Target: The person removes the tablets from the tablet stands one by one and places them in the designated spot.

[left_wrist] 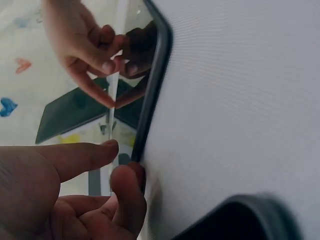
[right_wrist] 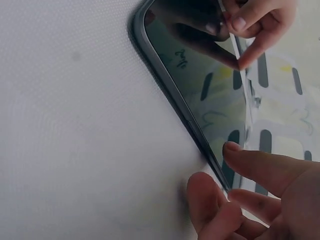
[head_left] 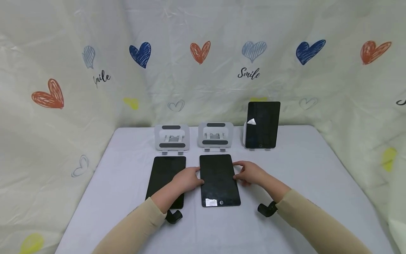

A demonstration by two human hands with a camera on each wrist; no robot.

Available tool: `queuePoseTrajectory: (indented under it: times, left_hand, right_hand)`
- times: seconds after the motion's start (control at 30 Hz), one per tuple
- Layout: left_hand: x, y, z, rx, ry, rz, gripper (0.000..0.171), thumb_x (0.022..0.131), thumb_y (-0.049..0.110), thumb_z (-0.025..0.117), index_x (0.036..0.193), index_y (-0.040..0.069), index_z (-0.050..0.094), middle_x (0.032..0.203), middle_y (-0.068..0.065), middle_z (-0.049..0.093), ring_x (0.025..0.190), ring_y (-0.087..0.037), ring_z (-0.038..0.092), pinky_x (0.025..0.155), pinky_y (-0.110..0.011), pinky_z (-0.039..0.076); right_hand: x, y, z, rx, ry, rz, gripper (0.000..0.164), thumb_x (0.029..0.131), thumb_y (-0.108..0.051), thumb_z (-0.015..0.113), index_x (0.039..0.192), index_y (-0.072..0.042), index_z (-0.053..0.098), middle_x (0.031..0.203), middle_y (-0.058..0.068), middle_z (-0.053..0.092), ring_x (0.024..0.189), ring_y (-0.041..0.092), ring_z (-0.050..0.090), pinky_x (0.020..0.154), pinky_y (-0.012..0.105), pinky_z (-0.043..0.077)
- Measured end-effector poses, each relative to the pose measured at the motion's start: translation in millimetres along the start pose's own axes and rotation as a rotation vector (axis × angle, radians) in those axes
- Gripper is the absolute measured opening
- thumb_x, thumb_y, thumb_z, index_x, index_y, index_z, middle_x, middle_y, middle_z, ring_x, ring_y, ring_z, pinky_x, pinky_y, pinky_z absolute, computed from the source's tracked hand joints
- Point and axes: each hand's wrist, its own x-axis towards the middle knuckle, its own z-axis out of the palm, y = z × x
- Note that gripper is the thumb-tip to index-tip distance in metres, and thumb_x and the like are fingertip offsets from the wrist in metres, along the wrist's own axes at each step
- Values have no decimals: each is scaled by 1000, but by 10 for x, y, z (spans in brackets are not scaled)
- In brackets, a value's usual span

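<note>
A black tablet (head_left: 219, 180) lies between my two hands, its home button towards me. My left hand (head_left: 188, 179) grips its left edge; the left wrist view shows the thumb (left_wrist: 107, 149) over the glass and a curled finger (left_wrist: 127, 182) at the rim. Opposite, my right hand (head_left: 250, 173) holds the right edge, its thumb (right_wrist: 235, 150) above the screen and other fingers (right_wrist: 202, 187) bent beside the rim. A second black tablet (head_left: 166, 169) lies flat on the left, partly hidden under my left forearm.
Behind the tablets stand two white tablet stands, one left (head_left: 157, 137) and one in the middle (head_left: 231, 135), both with grey pads. A third tablet (head_left: 263, 125) leans upright on a stand at the back right. A white cloth covers the table (head_left: 317, 169); a heart-printed curtain (head_left: 222, 88) hangs behind.
</note>
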Motion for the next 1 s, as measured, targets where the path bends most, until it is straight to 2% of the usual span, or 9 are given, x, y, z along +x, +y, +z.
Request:
queuePoseTrajectory:
  times: [0.1, 0.13, 0.33, 0.53, 0.77, 1.0]
  left_hand:
    - [0, -37, -14, -72, -10, -17, 63, 90, 32, 71, 145, 8, 50, 64, -6, 66, 57, -18, 63, 61, -35, 47]
    - [5, -49, -18, -83, -2, -15, 63, 91, 34, 71, 144, 8, 51, 64, -3, 65, 57, -17, 61, 59, -34, 46]
    - [10, -56, -59, -154, 55, 7, 60, 93, 39, 68, 144, 12, 52, 88, 2, 63, 68, -16, 59, 60, -33, 48]
    - [4, 39, -90, -203, 108, 29, 56, 95, 41, 65, 142, 14, 54, 103, -1, 65, 76, -17, 59, 64, -34, 48]
    - [97, 160, -40, -209, 162, 88, 52, 96, 41, 63, 141, 16, 55, 108, 3, 66, 87, -15, 59, 76, -37, 49]
    - [247, 360, 17, -231, 188, 129, 50, 97, 39, 62, 140, 16, 55, 109, 3, 65, 98, -17, 59, 86, -41, 48]
  right_hand:
    - [-11, 13, -13, 2, -4, -27, 62, 89, -21, 75, 144, -8, 49, 86, 8, 61, 61, 21, 60, 56, 32, 50]
    - [-15, 17, -19, 5, -1, -28, 61, 89, -21, 75, 143, -8, 50, 85, 8, 62, 61, 21, 60, 56, 32, 50]
    - [-33, 53, -64, 14, 12, -39, 60, 91, -23, 73, 143, -8, 50, 91, 7, 64, 65, 21, 60, 60, 32, 51]
    - [-47, 95, -139, -18, 52, -80, 63, 93, -27, 71, 147, -9, 44, 105, 10, 63, 72, 19, 60, 65, 32, 52]
    - [-41, 209, -273, 22, 87, -124, 64, 94, -29, 69, 148, -7, 42, 112, 12, 63, 79, 19, 64, 68, 31, 52]
    - [-50, 346, -437, 66, 140, -132, 65, 96, -29, 66, 149, -5, 39, 110, 13, 62, 84, 23, 65, 69, 31, 52]
